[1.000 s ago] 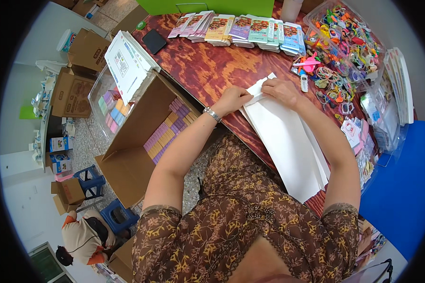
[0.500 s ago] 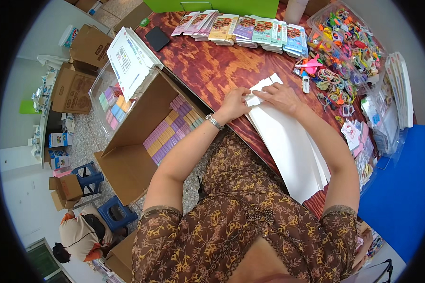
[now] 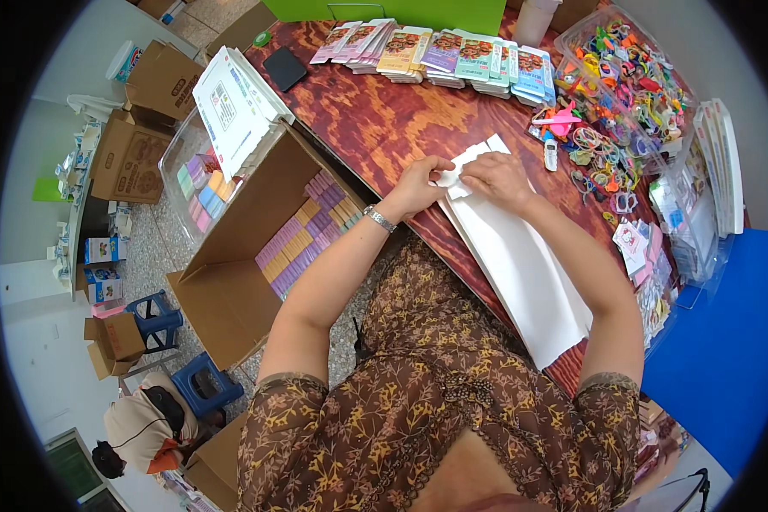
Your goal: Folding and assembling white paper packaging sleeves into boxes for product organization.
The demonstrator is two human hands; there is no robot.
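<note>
A long white cardboard piece (image 3: 529, 282) lies slantwise on the table near my body, with small cut flaps at its far end. My left hand (image 3: 420, 186), with a metal watch at the wrist, pinches the left edge of a flap between thumb and fingers. Bent over the same end, my right hand (image 3: 497, 177) has its fingers closed on the flaps. My fingers partly hide the flaps. Whether the white piece is one sheet or a flattened box, I cannot tell.
Rows of coloured printed packets (image 3: 444, 51) line the table's far side. A clear bin of small colourful trinkets (image 3: 631, 77) stands far right, with more spilled beside it. On my left are a phone (image 3: 285, 68) and an open carton (image 3: 222, 316) holding small coloured boxes. A person (image 3: 145, 422) bends at lower left.
My right hand's fingers have curled in more tightly over the flaps. My left hand has shifted slightly left, and the white piece's near end looks narrower.
</note>
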